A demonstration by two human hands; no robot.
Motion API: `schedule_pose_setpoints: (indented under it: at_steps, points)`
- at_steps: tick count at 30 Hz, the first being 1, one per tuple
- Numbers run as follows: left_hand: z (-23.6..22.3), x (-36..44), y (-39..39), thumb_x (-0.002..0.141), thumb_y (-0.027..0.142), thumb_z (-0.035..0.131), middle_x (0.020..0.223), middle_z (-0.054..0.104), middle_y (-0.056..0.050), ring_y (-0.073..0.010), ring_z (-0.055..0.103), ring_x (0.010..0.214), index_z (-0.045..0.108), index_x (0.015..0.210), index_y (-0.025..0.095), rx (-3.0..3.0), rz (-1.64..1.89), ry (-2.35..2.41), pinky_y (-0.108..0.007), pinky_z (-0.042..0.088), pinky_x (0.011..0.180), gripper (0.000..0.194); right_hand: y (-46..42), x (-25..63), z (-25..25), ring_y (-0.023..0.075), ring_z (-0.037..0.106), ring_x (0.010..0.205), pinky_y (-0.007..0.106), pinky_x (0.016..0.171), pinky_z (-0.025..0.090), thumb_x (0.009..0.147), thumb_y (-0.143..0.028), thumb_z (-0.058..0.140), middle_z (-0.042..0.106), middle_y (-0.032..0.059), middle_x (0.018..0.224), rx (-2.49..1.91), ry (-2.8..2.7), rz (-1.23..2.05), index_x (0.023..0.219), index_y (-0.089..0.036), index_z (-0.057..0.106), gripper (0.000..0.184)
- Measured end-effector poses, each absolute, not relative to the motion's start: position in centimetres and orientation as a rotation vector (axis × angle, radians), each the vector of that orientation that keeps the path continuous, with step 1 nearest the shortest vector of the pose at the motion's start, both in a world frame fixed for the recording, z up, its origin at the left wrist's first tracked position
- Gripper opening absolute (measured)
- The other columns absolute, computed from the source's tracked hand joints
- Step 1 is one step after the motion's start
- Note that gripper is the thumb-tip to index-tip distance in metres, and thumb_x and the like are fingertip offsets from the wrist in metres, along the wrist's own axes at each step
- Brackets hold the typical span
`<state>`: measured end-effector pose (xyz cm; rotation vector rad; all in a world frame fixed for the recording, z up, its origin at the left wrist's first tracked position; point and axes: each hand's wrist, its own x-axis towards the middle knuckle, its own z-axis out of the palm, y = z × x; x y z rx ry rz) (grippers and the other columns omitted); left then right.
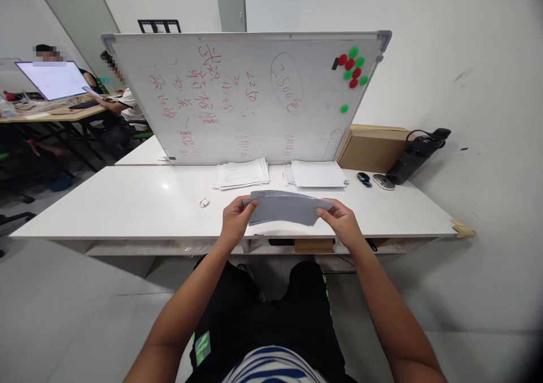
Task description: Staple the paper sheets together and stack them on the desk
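Note:
Between my two hands is a bowed stack of paper sheets [283, 210], greyish in the shade, with faint print along its edges. My left hand [238, 219] pinches the left end, thumb on the near face. At the right end, my right hand [340, 220] grips it the same way. The sheets are raised just over the front part of the white desk [182, 222]. Behind them on the desktop lie a pile of printed papers [244, 173] and, to its right, a pile of mostly blank sheets [319, 173].
A whiteboard [263, 100] with red writing and round magnets leans at the back. To the right are a cardboard box [369, 151], a black bottle [418, 156], a mouse [384, 181] and a dark small object [363, 178]. A white coiled cable [204, 203] lies left.

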<state>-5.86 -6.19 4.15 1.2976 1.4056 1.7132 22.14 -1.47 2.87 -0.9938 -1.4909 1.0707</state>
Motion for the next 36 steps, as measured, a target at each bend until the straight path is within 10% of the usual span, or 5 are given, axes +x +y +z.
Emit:
schedule_pose_setpoints:
  at_steps: [12,36]
  points:
    - [-0.2,-6.0,-5.1,0.079,0.043,0.063,0.118,0.062,-0.01,-0.0223,0.06,0.107,0.053,0.12,0.019,1.373,1.402,1.37,-0.032,0.049,0.085,0.048,-1.7,18.7,-0.3,0.0237,0.062,0.085,0.037,0.076,0.049,0.075,-0.047,0.063,0.07,0.0067,0.095,-1.215,-1.569,1.004,0.106,-0.017,0.066,0.042]
    - [-3.9,-6.6,-4.9,0.075,0.046,0.063,0.059,0.056,0.002,-0.0141,0.05,0.062,0.064,0.063,0.018,1.393,1.26,1.5,-0.024,0.037,0.058,0.03,-0.9,18.3,-3.1,0.0275,0.06,0.098,0.04,0.085,0.045,0.079,-0.055,0.058,0.069,0.0107,0.104,-1.335,-1.416,0.893,0.106,-0.015,0.065,0.049]
